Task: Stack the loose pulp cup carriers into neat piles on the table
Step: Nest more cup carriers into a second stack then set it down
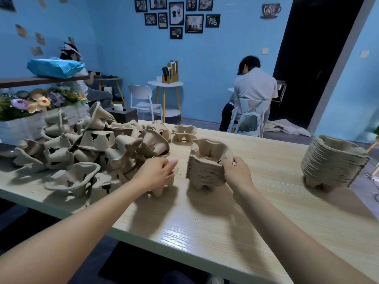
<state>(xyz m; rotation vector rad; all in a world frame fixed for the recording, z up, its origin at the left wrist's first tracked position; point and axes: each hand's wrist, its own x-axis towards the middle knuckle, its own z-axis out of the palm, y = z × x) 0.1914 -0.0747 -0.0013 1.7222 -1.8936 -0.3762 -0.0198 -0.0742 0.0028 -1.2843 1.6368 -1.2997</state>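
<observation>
At a wooden surface, the right hand grips the central carrier stack; the left hand pinches a loose carrier (the unsorted heap lies at nine o'clock). A finished stack stands at three o'clock.

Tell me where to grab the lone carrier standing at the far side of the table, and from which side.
Take the lone carrier by its upper rim, coming from above on the near side. It stands upright with its cup wells open upward and apart from the loose heap, so the rim is free all round. Pinching the thin rim wall between thumb and fingers should lift it cleanly; its feet rest on the table.
</observation>
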